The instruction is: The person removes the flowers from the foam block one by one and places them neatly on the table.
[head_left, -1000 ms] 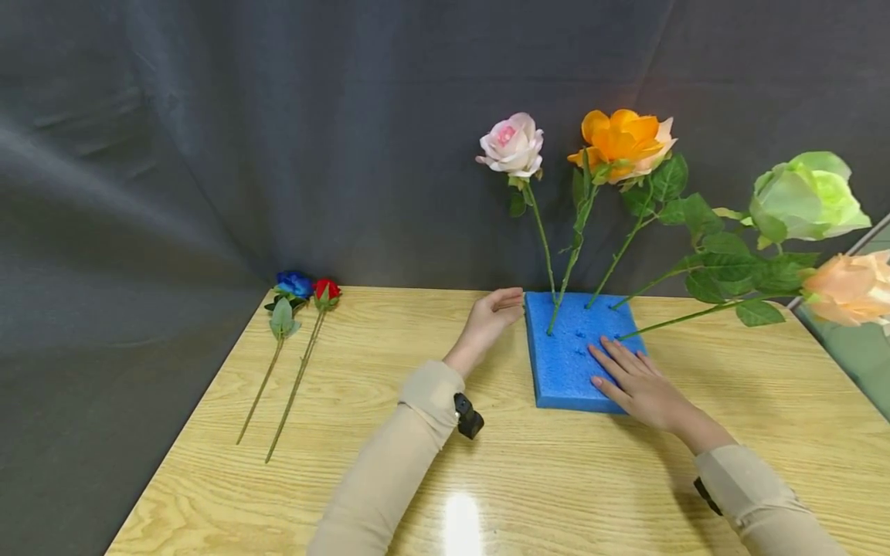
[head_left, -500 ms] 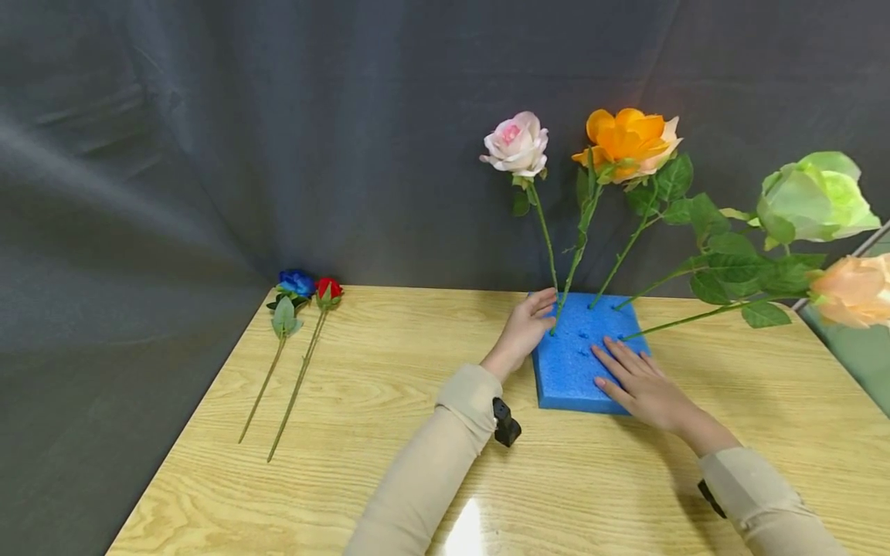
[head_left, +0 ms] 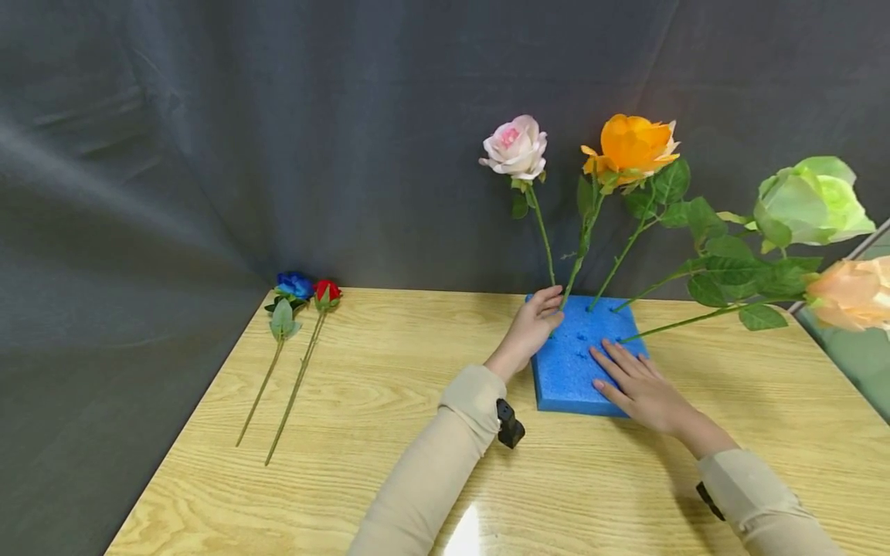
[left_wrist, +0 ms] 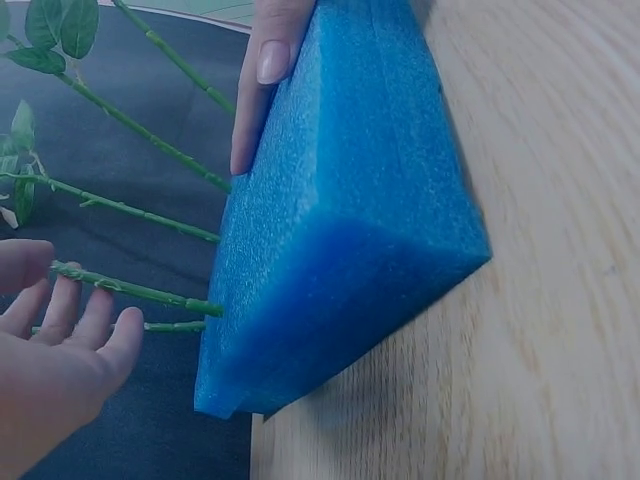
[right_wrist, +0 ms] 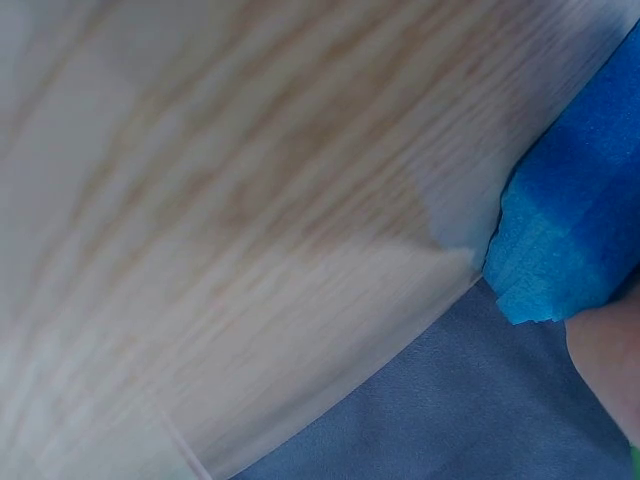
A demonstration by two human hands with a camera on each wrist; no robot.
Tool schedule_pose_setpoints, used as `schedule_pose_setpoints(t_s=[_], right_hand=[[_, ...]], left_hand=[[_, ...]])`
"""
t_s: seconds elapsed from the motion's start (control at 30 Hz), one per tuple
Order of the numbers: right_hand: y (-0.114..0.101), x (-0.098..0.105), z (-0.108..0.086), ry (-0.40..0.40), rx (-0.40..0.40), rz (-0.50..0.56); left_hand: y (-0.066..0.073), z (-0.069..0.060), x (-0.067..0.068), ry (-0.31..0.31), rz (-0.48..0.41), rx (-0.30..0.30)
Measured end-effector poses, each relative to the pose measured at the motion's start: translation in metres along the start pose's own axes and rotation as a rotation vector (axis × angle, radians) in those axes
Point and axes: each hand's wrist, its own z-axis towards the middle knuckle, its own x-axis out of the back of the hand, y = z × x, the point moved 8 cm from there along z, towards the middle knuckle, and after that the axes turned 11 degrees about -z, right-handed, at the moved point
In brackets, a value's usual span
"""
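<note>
Fingers of the left hand (head_left: pixel 530 328) are curled round the green stem (left_wrist: pixel 170 297) of the orange rose (head_left: pixel 633 147), just above the blue foam block (head_left: pixel 566 382), and from my remote seat that low grip looks right: force should run down the stem, not bend it. In the left-wrist view the stem's foot sits in the block, towards its left edge. The pale pink rose (head_left: pixel 516 147) has its own stem close behind, so I'd work on one stem only; snagging both would be the easy mistake.

Across to the right hand (head_left: pixel 647 394): palm down, fingers straight and spread apart, lying on the block's near right part, gripping nothing. Good brace, I'd say; foam this light would probably lift with any tug, so press flat and even.

Further out, the green rose (head_left: pixel 813 202) and peach rose (head_left: pixel 851 293) lean well beyond the block's right side, likely straining their holes, so no jolts, please. Well to the block's left, a blue rose (head_left: pixel 295 286) and a red rose (head_left: pixel 327 292) lie on the table (head_left: pixel 208 479), far from both hands.
</note>
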Motion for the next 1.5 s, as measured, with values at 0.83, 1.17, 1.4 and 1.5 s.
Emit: schedule_pose_setpoints(t_s=[0.83, 1.17, 1.4, 1.5], right_hand=[[0.000, 0.001, 0.000, 0.005, 0.003, 0.007], [0.000, 0.001, -0.001, 0.000, 0.005, 0.013], [-0.002, 0.001, -0.001, -0.001, 0.007, 0.020], [-0.002, 0.002, -0.002, 0.003, 0.007, 0.024]], left_hand=[[0.011, 0.001, 0.035, 0.206, -0.159, -0.164], [0.012, -0.001, 0.038, 0.210, -0.200, -0.185], [0.011, -0.003, 0.039, 0.212, -0.192, -0.191], [0.011, -0.003, 0.040, 0.215, -0.192, -0.190]])
